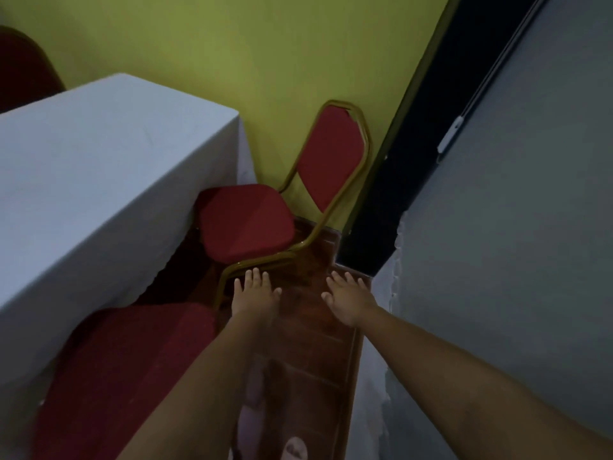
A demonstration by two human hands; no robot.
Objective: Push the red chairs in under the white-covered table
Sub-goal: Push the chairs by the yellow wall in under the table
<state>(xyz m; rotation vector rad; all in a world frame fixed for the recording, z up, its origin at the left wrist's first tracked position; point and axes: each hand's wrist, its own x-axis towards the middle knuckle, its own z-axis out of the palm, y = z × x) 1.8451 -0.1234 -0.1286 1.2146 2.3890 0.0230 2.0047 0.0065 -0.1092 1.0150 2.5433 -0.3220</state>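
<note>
left hand [253, 295]: fingers spread, palm down, empty, stretched forward; fingertips at or just short of the gold frame rail of the far red chair [245, 220]. contact i cannot confirm.

right hand [348, 298]: fingers spread, empty, held over the brown tiled floor [318, 353], apart from the chair and close to the grey wall [497, 260].

far red chair: ahead of my hands and a little left, at the end of the white-covered tabletop [99, 167]. seat front just at the cloth edge, most of the seat still out; backrest against the yellow wall [232, 44]. seat-to-back axis runs left to right, so i judge the push goes leftward, left hand nearer.

near red chair [126, 366]: below my left arm, seat partly under the cloth.

third red chair [23, 68]: top left, beyond the tabletop.
</note>
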